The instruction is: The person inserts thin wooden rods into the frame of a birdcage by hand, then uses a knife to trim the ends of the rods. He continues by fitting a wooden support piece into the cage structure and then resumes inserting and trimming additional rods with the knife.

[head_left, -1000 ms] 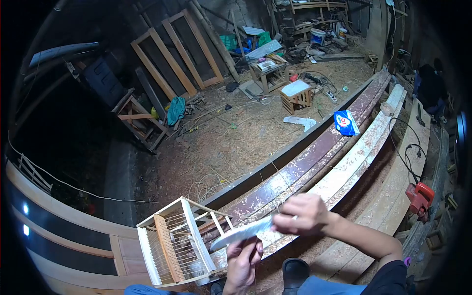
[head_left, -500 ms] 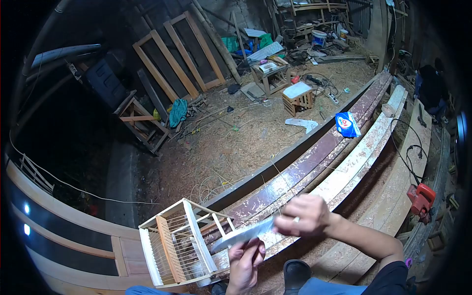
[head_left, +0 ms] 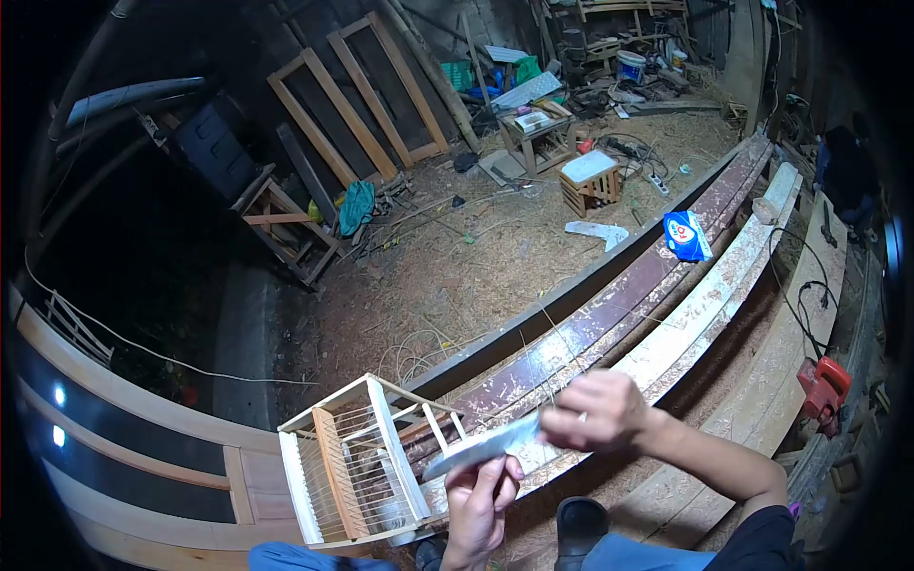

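Note:
A broad pale blade, apparently a large knife (head_left: 484,448), slants across the lower middle. My right hand (head_left: 600,411), wearing a ring, is closed round its handle end, which the fingers hide. Beneath the blade, my left hand (head_left: 479,506) is pinched shut with thumb and fingertips close to the metal. What it pinches is too small or hidden to make out. Left of both hands, a wooden frame strung with thin rods, like a small cage (head_left: 354,468), rests close to the blade's tip.
Long shaving-covered planks (head_left: 657,333) run away to the right, with a blue packet (head_left: 687,236) on one. A red power tool (head_left: 821,385) with a black cord lies at right. Farther off are a slatted stool (head_left: 589,181), a small table (head_left: 535,133) and door frames (head_left: 357,105). A panelled door (head_left: 249,490) lies at left.
The view has shifted slightly, so the surroundings sit a little farther right. Both hands keep their grips, with the blade still above the left hand.

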### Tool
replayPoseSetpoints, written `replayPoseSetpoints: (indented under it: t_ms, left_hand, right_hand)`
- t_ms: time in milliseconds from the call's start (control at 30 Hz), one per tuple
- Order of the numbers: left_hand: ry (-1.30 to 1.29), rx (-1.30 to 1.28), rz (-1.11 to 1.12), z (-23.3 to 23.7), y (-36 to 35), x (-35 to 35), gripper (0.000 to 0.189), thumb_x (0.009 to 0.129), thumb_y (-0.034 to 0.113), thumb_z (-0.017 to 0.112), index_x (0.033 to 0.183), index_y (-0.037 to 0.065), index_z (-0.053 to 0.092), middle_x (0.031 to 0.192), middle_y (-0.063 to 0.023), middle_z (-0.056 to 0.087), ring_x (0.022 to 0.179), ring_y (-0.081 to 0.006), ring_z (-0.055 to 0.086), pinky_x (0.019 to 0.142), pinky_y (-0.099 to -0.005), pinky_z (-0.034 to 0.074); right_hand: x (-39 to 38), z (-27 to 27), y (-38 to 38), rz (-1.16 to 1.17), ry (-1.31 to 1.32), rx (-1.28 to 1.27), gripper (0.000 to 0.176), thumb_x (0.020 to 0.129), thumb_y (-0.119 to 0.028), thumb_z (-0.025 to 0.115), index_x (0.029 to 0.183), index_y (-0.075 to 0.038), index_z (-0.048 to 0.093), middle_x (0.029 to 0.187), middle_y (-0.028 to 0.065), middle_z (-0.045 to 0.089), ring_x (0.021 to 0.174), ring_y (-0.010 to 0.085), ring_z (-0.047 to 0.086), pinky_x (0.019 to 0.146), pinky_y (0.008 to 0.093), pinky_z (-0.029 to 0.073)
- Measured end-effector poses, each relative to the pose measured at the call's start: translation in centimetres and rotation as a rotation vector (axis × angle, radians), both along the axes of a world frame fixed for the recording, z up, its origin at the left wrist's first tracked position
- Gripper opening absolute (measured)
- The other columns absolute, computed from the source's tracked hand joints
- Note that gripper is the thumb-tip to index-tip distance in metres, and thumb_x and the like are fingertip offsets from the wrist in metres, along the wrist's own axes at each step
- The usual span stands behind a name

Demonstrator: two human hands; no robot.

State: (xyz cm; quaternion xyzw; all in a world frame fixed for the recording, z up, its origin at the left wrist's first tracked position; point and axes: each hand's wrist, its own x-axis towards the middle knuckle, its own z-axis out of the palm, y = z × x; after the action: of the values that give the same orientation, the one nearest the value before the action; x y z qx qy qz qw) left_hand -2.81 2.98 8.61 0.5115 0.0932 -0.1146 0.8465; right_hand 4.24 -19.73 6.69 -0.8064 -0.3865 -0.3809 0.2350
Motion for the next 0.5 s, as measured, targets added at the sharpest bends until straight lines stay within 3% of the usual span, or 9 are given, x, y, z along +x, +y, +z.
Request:
replayPoseSetpoints:
  t_ms: [133,300,400,467,500]
  left_hand:
    - [-0.075,0.014,-0.075,0.1,0.1,0.2,0.025,0.11,0.01,0.056,0.13,-0.002,0.065,0.085,-0.0139,0.068,0.048,-0.0051,0.038,0.045,-0.0193,0.028]
    - [-0.047,0.043,-0.089,-0.4,0.0,-0.3,0.022,0.11,0.008,0.056,0.125,-0.006,0.064,0.089,-0.0183,0.07,0.05,-0.0042,0.04,0.048,-0.02,0.031]
    - [-0.058,0.048,-0.066,0.2,-0.3,0.2,0.018,0.109,0.013,0.059,0.116,-0.003,0.063,0.088,-0.0188,0.069,0.05,-0.0069,0.041,0.046,-0.0205,0.032]
    - [-0.063,0.041,-0.056,0.0,-0.2,0.2,0.018,0.108,0.012,0.059,0.118,-0.002,0.063,0.088,-0.0194,0.069,0.05,-0.0074,0.042,0.046,-0.0207,0.033]
    - [-0.077,0.023,-0.04,-0.2,-0.2,0.2,0.018,0.108,0.012,0.058,0.12,-0.001,0.063,0.088,-0.0193,0.069,0.05,-0.0074,0.042,0.046,-0.0207,0.033]
  right_hand:
    - [1.5,-0.1,-1.9,-0.192,0.07,0.222,0.023,0.094,-0.031,0.077,0.097,-0.012,0.065,0.065,0.0019,0.056,0.051,0.0183,0.057,0.046,0.0351,0.045]
    - [-1.2,1.2,0.0,0.024,0.042,-0.015,0.023,0.093,-0.034,0.078,0.096,-0.015,0.065,0.071,0.0,0.06,0.059,0.014,0.061,0.047,0.0319,0.045]
    - [-0.3,0.2,-0.8,-0.11,0.163,0.008,0.02,0.089,-0.024,0.082,0.094,-0.013,0.066,0.07,0.0025,0.061,0.057,0.0189,0.06,0.051,0.0333,0.048]
    - [0.8,0.6,-1.4,-0.214,0.211,0.222,0.019,0.091,-0.02,0.08,0.096,-0.008,0.066,0.071,0.0061,0.064,0.057,0.025,0.063,0.051,0.0378,0.049]
    - [0.6,0.7,-1.6,-0.185,0.187,0.21,0.02,0.091,-0.021,0.081,0.096,-0.008,0.066,0.07,0.0057,0.063,0.056,0.0245,0.062,0.051,0.0378,0.049]
